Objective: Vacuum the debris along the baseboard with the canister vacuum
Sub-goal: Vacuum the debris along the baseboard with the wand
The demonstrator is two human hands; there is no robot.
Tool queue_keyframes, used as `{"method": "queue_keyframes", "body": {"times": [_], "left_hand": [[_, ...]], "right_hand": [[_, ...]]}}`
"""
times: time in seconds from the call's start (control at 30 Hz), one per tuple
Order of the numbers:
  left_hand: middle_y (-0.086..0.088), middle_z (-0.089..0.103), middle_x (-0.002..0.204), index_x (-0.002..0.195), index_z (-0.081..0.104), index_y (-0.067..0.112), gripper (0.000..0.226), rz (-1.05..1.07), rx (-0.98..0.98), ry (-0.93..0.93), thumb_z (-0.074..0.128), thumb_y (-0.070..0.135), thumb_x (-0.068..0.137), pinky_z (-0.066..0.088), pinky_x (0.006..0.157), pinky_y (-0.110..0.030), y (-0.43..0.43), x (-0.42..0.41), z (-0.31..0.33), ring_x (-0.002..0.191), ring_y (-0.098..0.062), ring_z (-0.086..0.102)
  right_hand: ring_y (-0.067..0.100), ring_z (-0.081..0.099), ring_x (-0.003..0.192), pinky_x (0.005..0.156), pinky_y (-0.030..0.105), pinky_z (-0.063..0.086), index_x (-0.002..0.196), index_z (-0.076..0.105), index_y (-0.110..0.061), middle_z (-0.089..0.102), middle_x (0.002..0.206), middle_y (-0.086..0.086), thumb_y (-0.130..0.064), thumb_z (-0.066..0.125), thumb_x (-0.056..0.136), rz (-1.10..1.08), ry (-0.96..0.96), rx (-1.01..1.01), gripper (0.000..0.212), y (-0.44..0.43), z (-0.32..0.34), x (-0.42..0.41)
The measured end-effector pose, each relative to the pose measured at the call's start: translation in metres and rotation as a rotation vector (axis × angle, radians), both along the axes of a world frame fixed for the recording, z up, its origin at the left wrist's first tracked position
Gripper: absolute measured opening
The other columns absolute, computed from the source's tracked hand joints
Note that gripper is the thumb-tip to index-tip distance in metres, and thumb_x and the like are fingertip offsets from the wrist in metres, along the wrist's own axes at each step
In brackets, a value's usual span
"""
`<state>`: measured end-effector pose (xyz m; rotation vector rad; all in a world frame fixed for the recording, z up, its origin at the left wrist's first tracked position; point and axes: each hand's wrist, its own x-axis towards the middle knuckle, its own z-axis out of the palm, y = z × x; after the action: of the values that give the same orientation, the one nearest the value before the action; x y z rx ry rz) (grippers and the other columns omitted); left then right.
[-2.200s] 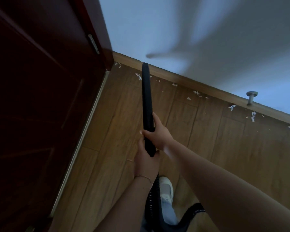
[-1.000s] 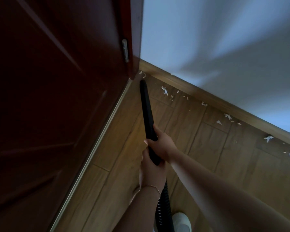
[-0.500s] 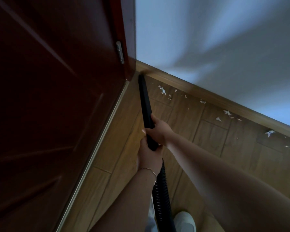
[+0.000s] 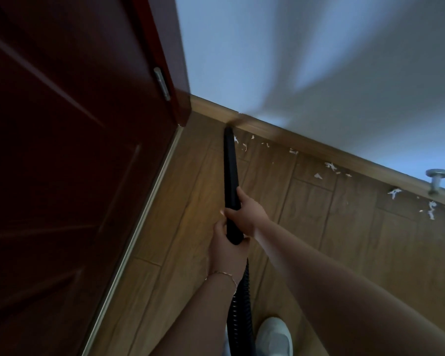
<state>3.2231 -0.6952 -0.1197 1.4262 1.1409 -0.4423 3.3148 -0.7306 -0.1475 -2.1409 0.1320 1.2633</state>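
A long black crevice nozzle (image 4: pixel 230 170) points away from me, its tip touching the floor at the wooden baseboard (image 4: pixel 288 136). My right hand (image 4: pixel 246 214) grips the nozzle's near end from the right. My left hand (image 4: pixel 226 253) grips just behind it, where the ribbed black hose (image 4: pixel 240 312) joins. White paper scraps (image 4: pixel 329 167) lie scattered along the baseboard to the right of the tip, with more scraps (image 4: pixel 430 208) farther right. The canister itself is out of view.
A dark red door (image 4: pixel 62 163) fills the left side, its metal-edged bottom running along the wood floor (image 4: pixel 180 227). A metal door stop (image 4: pixel 436 181) juts from the baseboard at right. My white shoe (image 4: pixel 275 335) is at the bottom.
The nozzle tip has shifted right along the baseboard, away from the door corner, toward the scraps. The scraps near the door corner no longer show. The door stop has come into view.
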Motion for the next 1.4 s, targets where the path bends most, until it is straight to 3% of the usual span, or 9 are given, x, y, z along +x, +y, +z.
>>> {"method": "queue_keyframes", "body": {"times": [0.17, 0.37, 0.53, 0.77, 0.87, 1.03, 1.13, 1.27, 1.4], "left_hand": [[0.015, 0.061, 0.092, 0.139, 0.036, 0.033, 0.062, -0.112, -0.041, -0.060, 0.057, 0.008, 0.087, 0.043, 0.058, -0.015, -0.016, 0.000, -0.001, 0.080, 0.000, 0.059], [0.016, 0.060, 0.101, 0.128, 0.041, 0.044, 0.055, -0.131, -0.055, -0.080, 0.059, 0.011, 0.089, 0.051, 0.087, -0.027, -0.035, -0.008, -0.010, 0.100, -0.007, 0.060], [0.012, 0.064, 0.107, 0.130, 0.046, 0.034, 0.055, -0.154, -0.045, -0.089, 0.061, 0.004, 0.086, 0.049, 0.094, -0.033, -0.049, -0.018, -0.016, 0.109, -0.011, 0.060], [0.003, 0.052, 0.131, 0.139, 0.039, 0.021, 0.052, -0.232, 0.016, -0.069, 0.058, 0.014, 0.091, 0.039, 0.106, -0.034, -0.032, -0.040, -0.011, 0.124, -0.015, 0.049], [0.007, 0.043, 0.144, 0.140, 0.039, 0.030, 0.055, -0.262, -0.023, -0.051, 0.058, 0.017, 0.091, 0.029, 0.115, -0.038, -0.025, -0.046, -0.023, 0.134, -0.010, 0.038], [0.011, 0.039, 0.143, 0.144, 0.035, 0.025, 0.062, -0.414, 0.001, -0.078, 0.061, 0.014, 0.088, 0.024, 0.116, -0.033, -0.032, -0.043, -0.017, 0.137, -0.009, 0.033], [0.009, 0.041, 0.145, 0.145, 0.033, 0.028, 0.063, -0.510, -0.024, -0.049, 0.060, 0.019, 0.089, 0.030, 0.114, -0.036, -0.047, -0.045, -0.015, 0.136, -0.011, 0.036], [0.009, 0.037, 0.148, 0.146, 0.024, 0.036, 0.070, -0.583, 0.019, 0.029, 0.060, 0.025, 0.088, 0.028, 0.115, -0.038, -0.058, -0.053, -0.020, 0.138, -0.012, 0.031], [0.008, 0.043, 0.144, 0.147, 0.025, 0.030, 0.069, -0.560, 0.037, 0.046, 0.060, 0.020, 0.089, 0.026, 0.109, -0.025, -0.057, -0.049, -0.017, 0.135, -0.010, 0.037]], "right_hand": [[0.020, 0.056, 0.119, 0.086, 0.024, 0.047, 0.153, 0.010, -0.027, 0.048, 0.143, 0.005, -0.030, 0.062, 0.090, -0.106, 0.013, 0.010, 0.081, -0.024, -0.004, 0.000], [0.021, 0.056, 0.118, 0.085, 0.024, 0.048, 0.153, 0.009, -0.027, 0.046, 0.144, 0.007, -0.028, 0.061, 0.092, -0.186, 0.019, 0.021, 0.080, -0.047, -0.006, -0.011], [0.021, 0.054, 0.122, 0.090, 0.025, 0.047, 0.152, 0.005, -0.029, 0.045, 0.145, 0.007, -0.028, 0.059, 0.093, -0.215, 0.045, 0.021, 0.080, -0.062, -0.007, -0.021], [0.020, 0.052, 0.124, 0.090, 0.025, 0.047, 0.152, 0.004, -0.032, 0.045, 0.145, 0.006, -0.028, 0.058, 0.093, -0.230, 0.108, 0.064, 0.080, -0.050, -0.007, -0.043], [0.020, 0.052, 0.124, 0.094, 0.026, 0.047, 0.151, 0.004, -0.033, 0.043, 0.146, 0.006, -0.025, 0.058, 0.092, -0.289, 0.124, 0.095, 0.080, -0.045, -0.007, -0.052], [0.019, 0.055, 0.116, 0.091, 0.026, 0.049, 0.152, 0.009, -0.033, 0.047, 0.143, 0.006, -0.019, 0.055, 0.093, -0.492, 0.126, 0.144, 0.076, -0.060, -0.005, -0.061], [0.015, 0.057, 0.104, 0.086, 0.024, 0.050, 0.151, 0.013, -0.032, 0.050, 0.140, 0.005, -0.018, 0.057, 0.092, -0.622, 0.099, 0.129, 0.076, -0.081, -0.004, -0.070], [0.021, 0.051, 0.125, 0.102, 0.034, 0.046, 0.151, 0.016, -0.032, 0.043, 0.146, 0.005, -0.019, 0.059, 0.092, -0.663, 0.089, 0.117, 0.074, -0.094, -0.004, -0.081], [0.024, 0.042, 0.133, 0.107, 0.040, 0.041, 0.150, 0.015, -0.034, 0.036, 0.150, 0.006, -0.022, 0.059, 0.092, -0.598, 0.113, 0.146, 0.074, -0.090, -0.011, -0.079]]}}
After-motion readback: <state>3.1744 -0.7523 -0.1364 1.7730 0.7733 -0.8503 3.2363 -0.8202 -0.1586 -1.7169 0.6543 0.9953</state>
